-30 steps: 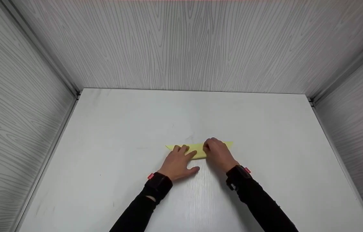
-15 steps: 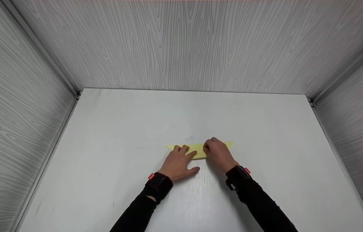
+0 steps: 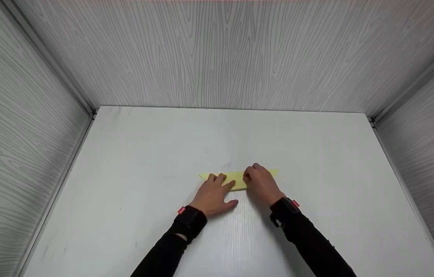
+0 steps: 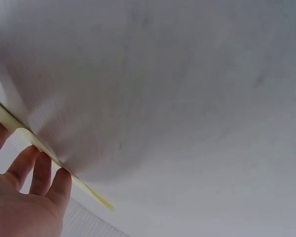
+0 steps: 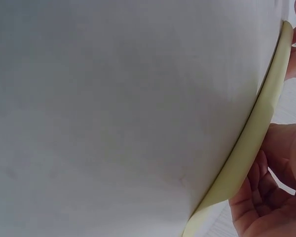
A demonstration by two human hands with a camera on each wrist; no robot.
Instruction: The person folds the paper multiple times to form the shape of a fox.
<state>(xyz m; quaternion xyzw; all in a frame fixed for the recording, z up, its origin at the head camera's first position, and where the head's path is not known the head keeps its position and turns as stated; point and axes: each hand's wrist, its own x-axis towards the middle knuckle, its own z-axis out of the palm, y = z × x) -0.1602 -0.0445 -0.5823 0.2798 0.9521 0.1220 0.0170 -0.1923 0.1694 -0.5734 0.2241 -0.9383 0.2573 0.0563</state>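
Pale wood-grain panels (image 3: 217, 54) fill the top and both sides of the head frame; a white table (image 3: 155, 146) widens from the middle to the bottom edge, with faint scuffs at its left; just right of centre, below the middle of the frame, lies a strip of yellow paper (image 3: 239, 181), apparently folded, flat on the table, its ends tapering to points at left and right. It should handle as something very light, with little stiffness across its thin span but some spring along the folded edge, which looks rounded and slightly bowed in the right wrist view; it would probably slide readily on so smooth a top, and it may crumple or tear at the thin tips; the better hold, I judge, is on the layered middle, fingers pressed flat, with the pointed ends left alone. At the left part of the strip the left hand (image 3: 214, 195) rests with fingers extended and spread, their tips on the paper, the thumb pointing right and apart from it; it grips nothing, only bearing down as a weight would. At the right part the right hand (image 3: 262, 184) has its fingers curled in, with tips and thumb against the paper, as the lower right of the right wrist frame shows; whether they pinch it or merely press it, I cannot tell; a short length of yellow shows between the two hands, and the right tip extends past the knuckles.
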